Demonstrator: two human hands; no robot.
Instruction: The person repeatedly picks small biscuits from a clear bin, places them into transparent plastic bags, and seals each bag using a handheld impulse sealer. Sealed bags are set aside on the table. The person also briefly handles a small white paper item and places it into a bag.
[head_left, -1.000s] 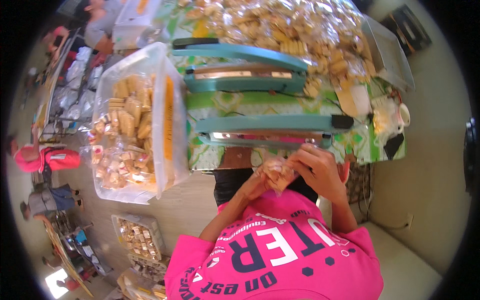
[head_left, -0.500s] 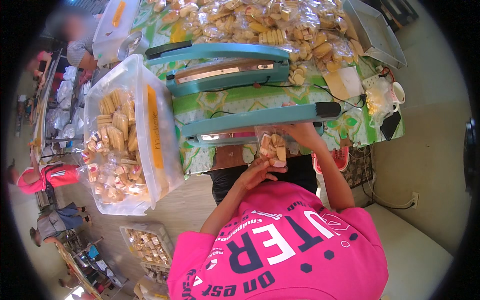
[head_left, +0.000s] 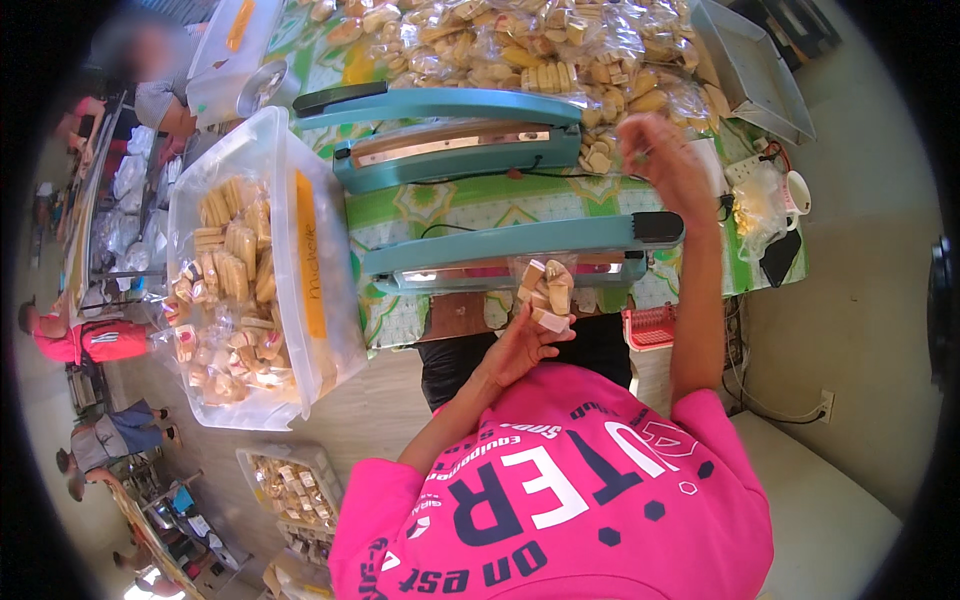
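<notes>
In my left hand (head_left: 522, 350) is a small clear bag of biscuits (head_left: 548, 292), its pieces pale brown with some pinkish-white ends. The bag's upper edge lies at the front of the nearer teal impulse sealer (head_left: 500, 250), whose arm is raised over its sealing strip. My right hand (head_left: 662, 155) is up above the table, beyond the sealer's black-tipped end. Its fingers are somewhat blurred but look apart, and nothing shows in them. Close by is the heap of bagged biscuits (head_left: 540, 55).
A second teal sealer (head_left: 450, 150) stands farther back. Left of it a clear plastic bin (head_left: 285, 330) holds bagged biscuits. At the right are a metal tray (head_left: 765, 95), a white mug (head_left: 797, 192) and a power strip (head_left: 745, 170). A red basket (head_left: 652, 328) sits below the table edge.
My right hand has let go of the bag's top at the sealer and moved up and right, toward the biscuit heap. My left hand still holds the bag in nearly the same place.
</notes>
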